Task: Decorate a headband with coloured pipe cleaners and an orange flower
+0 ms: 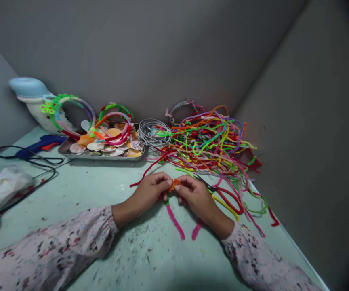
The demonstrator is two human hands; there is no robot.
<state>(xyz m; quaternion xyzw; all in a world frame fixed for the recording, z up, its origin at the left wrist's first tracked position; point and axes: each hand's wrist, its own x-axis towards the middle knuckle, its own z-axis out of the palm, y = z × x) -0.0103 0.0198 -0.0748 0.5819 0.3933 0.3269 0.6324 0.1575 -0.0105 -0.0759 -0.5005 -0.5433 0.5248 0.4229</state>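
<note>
My left hand (156,187) and my right hand (194,192) meet over the middle of the table, thumbs and fingers closed on a small bunched orange pipe cleaner (174,185). Below the left fingers hangs a pink pipe cleaner end (176,222) with a green part at its top. Another pink end (196,230) shows under my right hand. Whether these ends join the orange piece is hidden by my fingers. Red-handled scissors (230,198) lie just right of my right hand, beside a yellow handle (226,207).
A metal tray (101,157) of seashells holds pipe-cleaner hoops (121,115). Behind my hands lie coiled grey wire (154,132) and a heap of coloured pipe cleaners (204,141). At left are a blue-lidded container (30,89), a black cable (47,178) and a white plastic bag (9,186). Walls enclose the table.
</note>
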